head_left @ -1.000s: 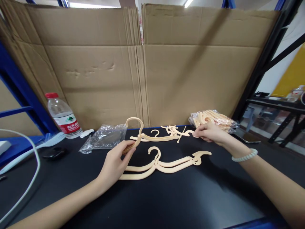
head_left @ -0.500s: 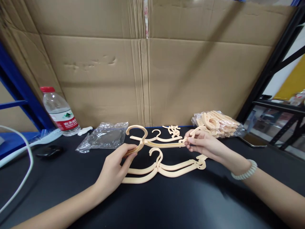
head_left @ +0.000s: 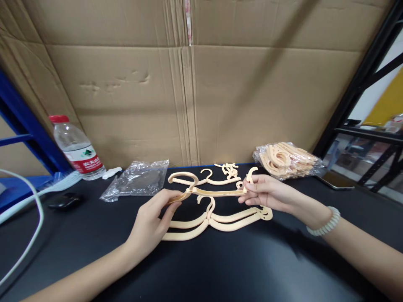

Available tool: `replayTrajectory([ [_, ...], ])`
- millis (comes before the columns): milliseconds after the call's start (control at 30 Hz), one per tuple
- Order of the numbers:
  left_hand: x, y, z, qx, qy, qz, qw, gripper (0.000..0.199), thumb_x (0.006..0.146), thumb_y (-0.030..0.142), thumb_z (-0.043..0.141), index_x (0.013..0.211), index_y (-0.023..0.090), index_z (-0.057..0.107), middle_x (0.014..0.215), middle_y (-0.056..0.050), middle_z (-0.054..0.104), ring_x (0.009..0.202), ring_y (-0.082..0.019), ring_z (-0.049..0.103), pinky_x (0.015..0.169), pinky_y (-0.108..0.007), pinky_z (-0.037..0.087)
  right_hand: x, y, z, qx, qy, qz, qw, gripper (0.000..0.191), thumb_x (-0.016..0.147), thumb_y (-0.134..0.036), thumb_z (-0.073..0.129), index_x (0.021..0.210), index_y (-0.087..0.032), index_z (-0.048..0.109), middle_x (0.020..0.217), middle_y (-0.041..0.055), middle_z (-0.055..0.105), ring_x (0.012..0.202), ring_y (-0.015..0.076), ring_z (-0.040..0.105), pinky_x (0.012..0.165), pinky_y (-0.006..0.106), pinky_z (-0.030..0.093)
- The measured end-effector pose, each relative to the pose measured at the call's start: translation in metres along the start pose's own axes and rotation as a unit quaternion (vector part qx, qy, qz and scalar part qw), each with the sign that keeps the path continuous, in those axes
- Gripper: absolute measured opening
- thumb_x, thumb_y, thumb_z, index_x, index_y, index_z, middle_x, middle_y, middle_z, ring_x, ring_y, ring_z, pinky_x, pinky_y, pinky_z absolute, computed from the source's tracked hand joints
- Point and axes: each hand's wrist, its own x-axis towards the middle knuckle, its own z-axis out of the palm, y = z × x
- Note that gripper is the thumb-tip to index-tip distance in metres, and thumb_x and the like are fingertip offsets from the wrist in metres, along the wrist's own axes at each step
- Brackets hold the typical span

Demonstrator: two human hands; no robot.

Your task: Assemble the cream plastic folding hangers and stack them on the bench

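My left hand (head_left: 157,216) pinches one arm of a beige plastic hanger (head_left: 217,193), holding it above the table with its hook upward. At the hanger's other end, my right hand (head_left: 267,192) grips a small curved beige hook piece (head_left: 251,175) against the arm tip. Whether that piece is joined to the tip is hidden by my fingers. Below lie two similar hangers (head_left: 233,226), side by side, with hook pieces at their right end. Another hanger (head_left: 206,180) lies behind the held one, beside a small heap of loose beige hook pieces (head_left: 229,171).
A clear bag of beige hanger parts (head_left: 285,159) lies at the back right near a phone (head_left: 333,183). An empty plastic bag (head_left: 135,180), a water bottle (head_left: 77,147), a black object (head_left: 65,201) and a white cable (head_left: 40,218) are on the left. Cardboard (head_left: 126,105) stands behind.
My right hand has turned the hook piece more upright and drawn it closer to the hanger's tip. The held hanger has tilted slightly, its hook leaning lower.
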Motion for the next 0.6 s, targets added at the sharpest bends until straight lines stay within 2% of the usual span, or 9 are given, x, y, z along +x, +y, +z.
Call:
replayTrajectory([
  [167, -0.001, 0.000, 0.000, -0.001, -0.001, 0.016, 1.000, 0.013, 0.092, 0.024, 0.049, 0.098, 0.023, 0.060, 0.089, -0.001, 0.068, 0.078, -0.015, 0.065, 0.070, -0.026, 0.052, 0.002, 0.004, -0.001, -0.019, 0.006, -0.025, 0.999, 0.021, 0.076, -0.028, 0.076, 0.076, -0.015, 0.059, 0.075, 0.0014, 0.068, 0.081, 0.0165, 0.072, 0.073, 0.022, 0.058],
  [433, -0.002, -0.004, 0.001, -0.006, 0.010, -0.007, 1.000, 0.010, 0.092, 0.024, 0.051, 0.096, 0.022, 0.060, 0.088, 0.000, 0.067, 0.078, -0.015, 0.065, 0.072, -0.024, 0.052, 0.005, 0.013, 0.015, -0.063, 0.083, -0.132, 0.986, 0.030, 0.069, -0.035, 0.080, 0.076, -0.016, 0.057, 0.070, 0.0007, 0.067, 0.067, 0.0171, 0.071, 0.066, 0.028, 0.059],
  [600, -0.003, 0.000, 0.001, -0.008, 0.005, -0.017, 1.000, 0.012, 0.092, 0.027, 0.051, 0.099, 0.023, 0.061, 0.086, 0.002, 0.067, 0.075, -0.014, 0.065, 0.068, -0.022, 0.052, 0.006, 0.015, 0.019, -0.074, 0.130, -0.164, 0.975, 0.031, 0.067, -0.037, 0.081, 0.076, -0.017, 0.058, 0.063, 0.0001, 0.066, 0.060, 0.0158, 0.070, 0.059, 0.025, 0.057],
])
